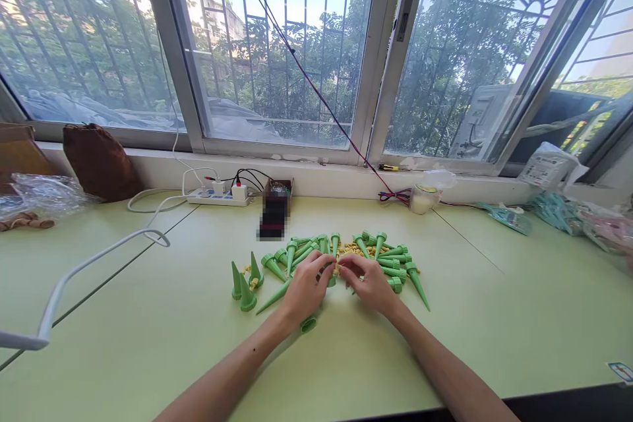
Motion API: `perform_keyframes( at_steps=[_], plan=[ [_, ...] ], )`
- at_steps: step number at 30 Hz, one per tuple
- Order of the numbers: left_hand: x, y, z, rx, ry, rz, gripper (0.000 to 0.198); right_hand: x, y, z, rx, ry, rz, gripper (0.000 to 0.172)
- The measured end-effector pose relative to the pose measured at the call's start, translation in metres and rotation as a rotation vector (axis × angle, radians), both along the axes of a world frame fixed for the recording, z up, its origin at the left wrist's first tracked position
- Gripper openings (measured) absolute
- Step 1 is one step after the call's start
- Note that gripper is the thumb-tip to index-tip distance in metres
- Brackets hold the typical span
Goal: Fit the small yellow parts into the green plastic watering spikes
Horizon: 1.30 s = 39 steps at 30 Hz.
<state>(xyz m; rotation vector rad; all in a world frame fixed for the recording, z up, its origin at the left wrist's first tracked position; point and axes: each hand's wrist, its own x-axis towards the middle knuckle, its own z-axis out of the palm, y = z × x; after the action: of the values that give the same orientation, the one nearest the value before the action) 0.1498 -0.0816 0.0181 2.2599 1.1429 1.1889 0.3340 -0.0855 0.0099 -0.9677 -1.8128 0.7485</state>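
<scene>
My left hand [307, 282] and my right hand [368, 282] meet fingertip to fingertip over the middle of the table. Between their pinched fingers is a small yellow piece [337, 268], partly hidden. Many green cones [418, 285] with ribbed caps lie around both hands, and small yellow pieces [352, 248] are heaped behind them. Three green cones [247, 293] stand upright to the left, with a few yellow pieces among them. An open green part [308, 324] lies just below my left wrist.
A white cable arm [93, 264] crosses the left side. Along the window stand a brown bag [101, 161], a power strip [217, 197], a dark box [277, 201] and a jar [424, 199]. Plastic bags [558, 213] lie at the right on the pale green table [494, 316].
</scene>
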Motion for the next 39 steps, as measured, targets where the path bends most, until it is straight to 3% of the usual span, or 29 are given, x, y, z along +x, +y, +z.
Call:
perform_keyframes(
  at_steps=[39],
  plan=[
    [0.0025,0.0003,-0.0012,0.000,0.003,0.014,0.021,-0.0013,-0.0008,-0.0013,-0.019,-0.015,0.034,0.025]
  ],
)
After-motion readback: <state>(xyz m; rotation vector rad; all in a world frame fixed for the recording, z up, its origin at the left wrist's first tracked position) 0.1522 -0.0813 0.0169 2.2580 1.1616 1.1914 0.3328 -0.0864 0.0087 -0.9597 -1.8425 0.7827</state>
